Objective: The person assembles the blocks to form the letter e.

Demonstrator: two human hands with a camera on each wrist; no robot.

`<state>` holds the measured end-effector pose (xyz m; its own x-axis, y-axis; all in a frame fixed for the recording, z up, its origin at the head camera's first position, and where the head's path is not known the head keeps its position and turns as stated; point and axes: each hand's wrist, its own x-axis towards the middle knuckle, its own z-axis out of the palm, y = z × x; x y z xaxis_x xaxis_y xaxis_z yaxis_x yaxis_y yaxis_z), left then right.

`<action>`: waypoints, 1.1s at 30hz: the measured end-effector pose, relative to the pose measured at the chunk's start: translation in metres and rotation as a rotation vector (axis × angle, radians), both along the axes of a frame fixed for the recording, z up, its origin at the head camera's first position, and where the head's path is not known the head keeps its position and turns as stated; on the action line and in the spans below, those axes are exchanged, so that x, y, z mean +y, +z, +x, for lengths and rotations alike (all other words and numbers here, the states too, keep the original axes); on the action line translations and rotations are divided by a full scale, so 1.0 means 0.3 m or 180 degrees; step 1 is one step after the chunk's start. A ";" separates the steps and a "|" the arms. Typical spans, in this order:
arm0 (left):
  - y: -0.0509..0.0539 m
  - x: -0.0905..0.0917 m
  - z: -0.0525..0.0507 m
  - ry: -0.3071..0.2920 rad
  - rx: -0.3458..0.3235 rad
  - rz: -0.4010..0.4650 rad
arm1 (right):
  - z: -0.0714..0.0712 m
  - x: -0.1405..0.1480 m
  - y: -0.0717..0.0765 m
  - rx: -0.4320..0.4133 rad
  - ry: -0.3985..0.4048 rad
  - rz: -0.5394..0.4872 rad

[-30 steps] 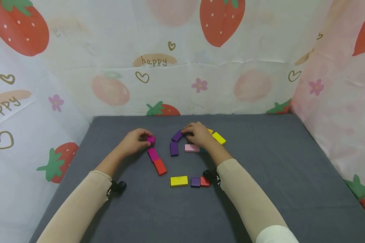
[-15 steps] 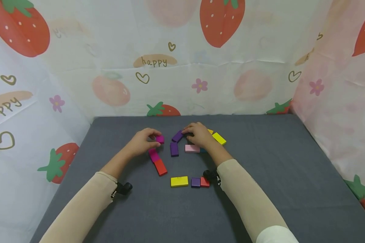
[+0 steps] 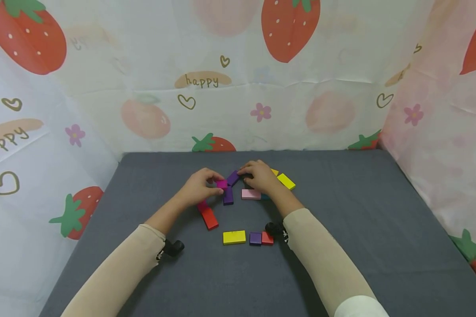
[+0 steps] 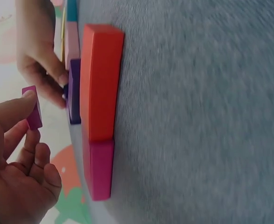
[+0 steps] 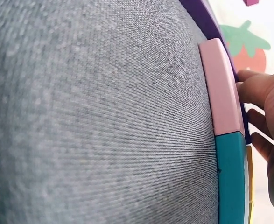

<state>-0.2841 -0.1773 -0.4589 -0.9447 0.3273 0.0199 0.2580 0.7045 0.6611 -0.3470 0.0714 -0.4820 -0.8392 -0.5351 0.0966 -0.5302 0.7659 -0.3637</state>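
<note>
My left hand [image 3: 200, 187] pinches a small magenta block [image 3: 221, 184] between thumb and fingers; in the left wrist view this block [image 4: 32, 108] is raised off the table. In the head view it overlaps the top of a purple block [image 3: 228, 196]. Beside that, a second purple block [image 3: 233, 178] lies slanted. My right hand [image 3: 260, 176] has its fingertips at this block's far end. The right wrist view shows the right hand [image 5: 272, 116] with fingers against a dark purple strip behind the pink block [image 5: 221, 88]; whether they grip it is hidden.
A red block [image 3: 209, 219] and another magenta block [image 4: 99, 170] lie end to end at the left. A yellow block [image 3: 234, 237], a purple cube [image 3: 255, 239] and a small red block [image 3: 267, 238] lie nearer. Yellow blocks [image 3: 287, 181] and a teal block [image 5: 231, 177] lie around the right hand.
My left hand has carried the magenta block rightward, from above the magenta and red pair to the purple blocks. My right hand has stayed in place.
</note>
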 end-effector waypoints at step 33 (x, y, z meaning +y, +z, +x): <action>-0.052 0.158 0.003 -0.0076 0.0129 -0.0213 | -0.004 0.003 -0.008 0.0076 0.0054 -0.0078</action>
<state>-0.2834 -0.1299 -0.4744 -0.9355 0.3516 0.0352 0.3009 0.7402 0.6014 -0.3483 0.0724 -0.4843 -0.8273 -0.5465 0.1299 -0.5519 0.7477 -0.3693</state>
